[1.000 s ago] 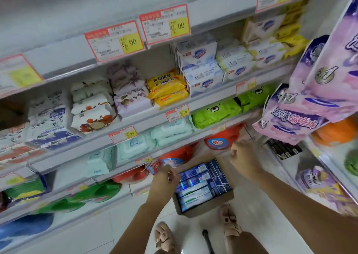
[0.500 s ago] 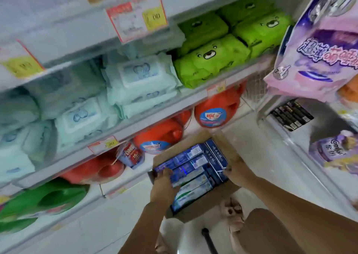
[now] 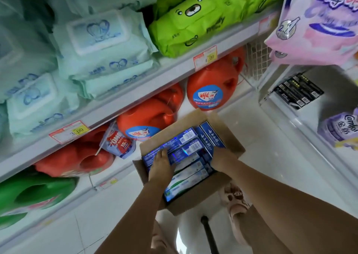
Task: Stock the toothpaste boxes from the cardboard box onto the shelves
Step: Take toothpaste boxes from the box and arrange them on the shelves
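Note:
An open brown cardboard box (image 3: pixel 201 197) sits on the white floor, packed with several blue and white toothpaste boxes (image 3: pixel 191 147). My left hand (image 3: pixel 161 165) lies flat on the left ends of the boxes, fingers spread over them. My right hand (image 3: pixel 222 159) is inside the box at the right ends of the same boxes, its fingers hidden below. Whether the hands grip a box cannot be told. White shelves (image 3: pixel 124 102) rise to the left, and a second shelf unit (image 3: pixel 286 106) with black boxes stands to the right.
Red detergent jugs (image 3: pixel 211 87) and a green jug (image 3: pixel 34 193) fill the bottom shelf; wipe packs (image 3: pixel 100 40) and green bear packs (image 3: pixel 195 19) sit above. Pink hanging bags (image 3: pixel 319 21) jut in at the top right. My sandalled feet (image 3: pixel 236 201) stand beside the box.
The view has dropped from the upper shelves down to the box. Both hands came down from above the box and now rest inside it on the toothpaste boxes.

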`<state>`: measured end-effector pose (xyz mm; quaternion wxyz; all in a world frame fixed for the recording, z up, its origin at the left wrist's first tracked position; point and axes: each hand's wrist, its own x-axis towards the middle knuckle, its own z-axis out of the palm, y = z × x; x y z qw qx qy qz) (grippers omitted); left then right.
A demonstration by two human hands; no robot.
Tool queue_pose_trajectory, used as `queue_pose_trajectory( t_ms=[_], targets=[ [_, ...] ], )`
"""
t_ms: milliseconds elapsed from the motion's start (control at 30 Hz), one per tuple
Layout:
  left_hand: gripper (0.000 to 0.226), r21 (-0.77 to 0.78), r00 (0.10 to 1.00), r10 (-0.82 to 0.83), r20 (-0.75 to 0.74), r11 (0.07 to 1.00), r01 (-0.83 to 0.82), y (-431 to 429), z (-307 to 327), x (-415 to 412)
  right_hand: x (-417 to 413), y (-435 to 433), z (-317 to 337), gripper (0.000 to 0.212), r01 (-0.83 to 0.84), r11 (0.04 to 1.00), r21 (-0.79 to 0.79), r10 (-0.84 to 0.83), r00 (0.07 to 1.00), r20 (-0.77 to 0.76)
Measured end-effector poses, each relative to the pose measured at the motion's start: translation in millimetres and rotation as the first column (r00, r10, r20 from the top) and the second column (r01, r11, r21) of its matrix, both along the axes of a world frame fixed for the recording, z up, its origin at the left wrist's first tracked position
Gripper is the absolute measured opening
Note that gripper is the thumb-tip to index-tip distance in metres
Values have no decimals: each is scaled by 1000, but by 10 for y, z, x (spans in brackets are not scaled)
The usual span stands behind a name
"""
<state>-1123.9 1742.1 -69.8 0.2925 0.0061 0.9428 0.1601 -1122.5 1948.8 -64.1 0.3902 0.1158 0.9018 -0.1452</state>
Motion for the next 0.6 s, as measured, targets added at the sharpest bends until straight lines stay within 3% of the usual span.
queue_pose_trajectory(
  t_ms=[67, 200, 267, 367, 500, 600],
  targets=[
    [58, -22, 997, -67, -32, 998, 66, -68, -57, -149, -115, -88, -46, 43, -40, 999, -19, 38, 993, -113],
    [71, -141, 980, -190, -54, 973, 181, -176, -159, -369, -377, -262, -160, 55, -211, 964, -159, 140, 919, -370],
    [67, -170, 981, -179, -78, 972, 164, -197, -237, -421, -423, -315, -266, 53, -300, 935, -192, 203, 892, -404],
    [59, -159, 990, -127, -64, 980, 115, -221, -329, -439, -463, -365, -371, 39, -433, 894, -115, 321, 798, -510],
    [54, -275, 982, -190, 6, 944, 184, -189, -381, -472, -488, -459, -397, 41, -641, 763, -83, 533, 697, -481],
    [44, -202, 992, -126, -1, 972, 124, -166, -346, -511, -390, -474, -440, 57, -726, 686, -58, 648, 645, -406]
  ],
)
